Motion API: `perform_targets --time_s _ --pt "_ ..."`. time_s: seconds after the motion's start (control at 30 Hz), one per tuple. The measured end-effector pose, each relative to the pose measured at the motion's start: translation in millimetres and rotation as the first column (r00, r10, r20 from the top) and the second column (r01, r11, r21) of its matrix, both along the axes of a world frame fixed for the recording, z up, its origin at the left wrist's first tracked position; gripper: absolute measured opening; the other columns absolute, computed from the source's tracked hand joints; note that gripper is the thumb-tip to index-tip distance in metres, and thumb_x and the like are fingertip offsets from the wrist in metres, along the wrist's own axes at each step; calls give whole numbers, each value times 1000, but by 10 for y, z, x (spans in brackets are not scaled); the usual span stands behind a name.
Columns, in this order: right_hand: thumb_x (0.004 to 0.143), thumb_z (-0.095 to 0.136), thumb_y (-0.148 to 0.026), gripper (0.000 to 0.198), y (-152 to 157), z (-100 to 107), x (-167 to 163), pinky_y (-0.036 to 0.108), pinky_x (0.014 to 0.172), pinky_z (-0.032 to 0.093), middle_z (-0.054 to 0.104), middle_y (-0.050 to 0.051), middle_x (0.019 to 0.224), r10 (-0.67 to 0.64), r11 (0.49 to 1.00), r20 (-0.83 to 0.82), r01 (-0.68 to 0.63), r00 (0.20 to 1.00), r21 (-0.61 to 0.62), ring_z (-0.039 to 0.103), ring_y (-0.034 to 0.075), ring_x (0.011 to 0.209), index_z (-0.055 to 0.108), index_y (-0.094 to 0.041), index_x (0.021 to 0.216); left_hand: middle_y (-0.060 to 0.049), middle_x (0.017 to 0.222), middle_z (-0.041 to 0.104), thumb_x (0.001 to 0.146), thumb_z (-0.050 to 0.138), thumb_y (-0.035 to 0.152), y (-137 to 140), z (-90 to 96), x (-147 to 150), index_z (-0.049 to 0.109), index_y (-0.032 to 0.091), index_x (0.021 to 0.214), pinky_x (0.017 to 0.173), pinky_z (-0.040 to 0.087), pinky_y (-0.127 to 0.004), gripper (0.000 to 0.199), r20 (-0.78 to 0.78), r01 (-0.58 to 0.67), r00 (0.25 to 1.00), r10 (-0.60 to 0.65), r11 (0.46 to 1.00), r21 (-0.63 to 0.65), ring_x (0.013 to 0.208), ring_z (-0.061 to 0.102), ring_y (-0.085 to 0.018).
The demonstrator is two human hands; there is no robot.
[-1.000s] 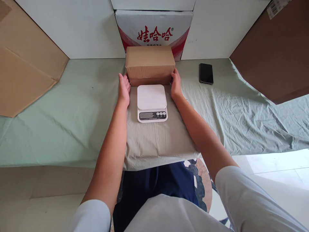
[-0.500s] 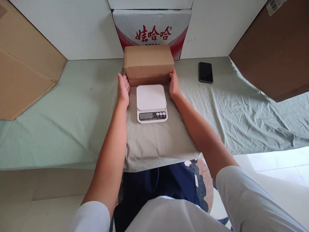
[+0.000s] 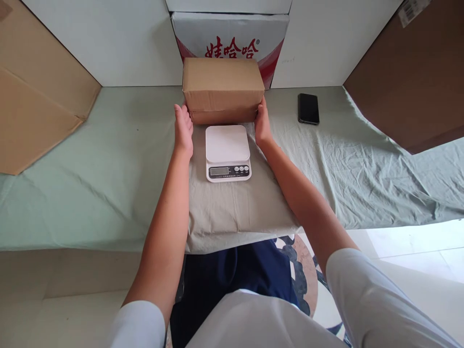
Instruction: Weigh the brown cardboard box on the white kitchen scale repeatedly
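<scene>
A brown cardboard box [image 3: 224, 92] is held up between my two hands, just behind the kitchen scale. My left hand [image 3: 183, 128] presses against its left side, thumb pointing up and fingers partly hidden by the box. On the opposite side, my right hand [image 3: 263, 124] grips the lower right corner, its fingertips out of sight. The white digital kitchen scale [image 3: 227, 145] lies between my wrists with a bare platform. Its small display looks blank, and round buttons sit beside it.
A black phone [image 3: 308, 108] lies on the green cloth [image 3: 145, 193] to the right. Large cardboard sheets [image 3: 39, 96] flank the table on the left and right. Behind stands a white and red printed carton [image 3: 228, 29] against white panels.
The cardboard box has risen, held by both hands, and now looks larger and covers more of the printed carton. The scale and phone stay where they were.
</scene>
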State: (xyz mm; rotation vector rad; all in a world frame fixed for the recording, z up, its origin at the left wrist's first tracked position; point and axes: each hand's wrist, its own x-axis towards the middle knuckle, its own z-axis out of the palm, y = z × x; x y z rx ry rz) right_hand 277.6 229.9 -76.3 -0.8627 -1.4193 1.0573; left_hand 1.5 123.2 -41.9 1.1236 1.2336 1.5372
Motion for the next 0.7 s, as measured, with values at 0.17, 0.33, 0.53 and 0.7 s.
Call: perform_targets --time_s 0.17,0.33,0.53,0.7 --pt "98 27 -100 96 -374 521 91 46 161 26 57 -9 183 -33 988 26 28 999 152 29 20 189 50 -42 171 2 189 53 98 35 109 -365 325 97 60 41 177 157 16 -48 108 3 37 999 -38 991 130 189 22 -28" --pt "100 36 -97 85 -1192 895 301 50 161 25 54 -11 185 8 981 35 -15 999 194 27 27 190 55 -49 167 4 188 54 92 48 112 -1065 489 237 67 46 171 155 22 -50 105 -50 77 996 -69 977 198 188 27 -33" --pt "106 31 -91 80 -1916 686 291 53 160 25 54 -10 186 -4 992 -19 6 1000 125 27 26 191 47 -53 175 1 192 49 96 51 107 -1644 233 331 67 46 172 155 22 -48 99 -57 42 998 -32 981 188 188 26 -33" --pt "110 34 -84 72 -1992 428 236 58 161 21 49 -10 190 -9 989 -47 16 999 145 27 27 191 48 -55 175 -7 193 48 95 50 108 -1627 -5 338 65 41 174 155 19 -52 105 -16 -17 1000 20 987 158 187 26 -36"
